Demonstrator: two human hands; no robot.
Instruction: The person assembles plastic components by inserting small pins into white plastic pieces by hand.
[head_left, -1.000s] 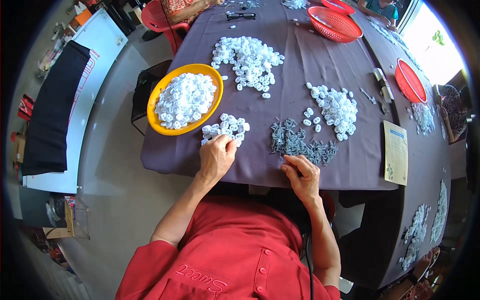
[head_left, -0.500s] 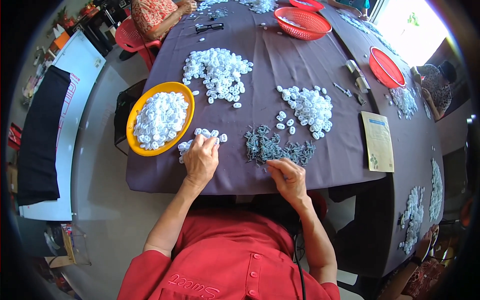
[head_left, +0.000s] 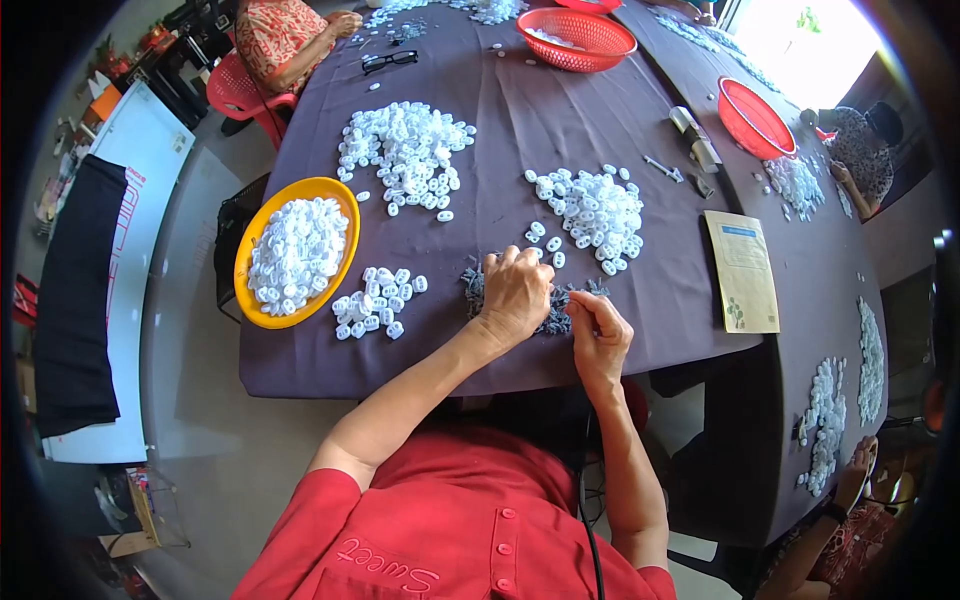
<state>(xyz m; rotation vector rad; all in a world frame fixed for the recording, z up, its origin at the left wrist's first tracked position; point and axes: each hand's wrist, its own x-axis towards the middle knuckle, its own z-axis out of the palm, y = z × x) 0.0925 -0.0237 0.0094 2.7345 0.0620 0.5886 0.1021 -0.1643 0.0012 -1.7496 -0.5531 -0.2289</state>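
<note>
My left hand [head_left: 514, 292] rests curled on a heap of small grey parts [head_left: 556, 316] near the front edge of the dark purple table [head_left: 520, 110]. My right hand [head_left: 598, 333] sits just right of it, fingertips pinched at the same grey heap; what they hold is too small to tell. A small cluster of white plastic pieces [head_left: 374, 302] lies left of my left hand. Beyond it is a yellow bowl [head_left: 257, 232] filled with white pieces. Two larger white piles [head_left: 405, 155] [head_left: 592, 205] lie further back.
Red mesh baskets [head_left: 577, 37] [head_left: 754, 118], black glasses [head_left: 390, 61], a tan booklet [head_left: 743, 270] and small tools [head_left: 695, 140] lie on the table. Other people sit at the far left corner [head_left: 285, 35], right side [head_left: 860, 150] and lower right [head_left: 850, 500]. More white piles [head_left: 830, 420] on the right.
My left hand has moved right, from the small white cluster over to the grey heap beside my right hand. The view has shifted with my head.
</note>
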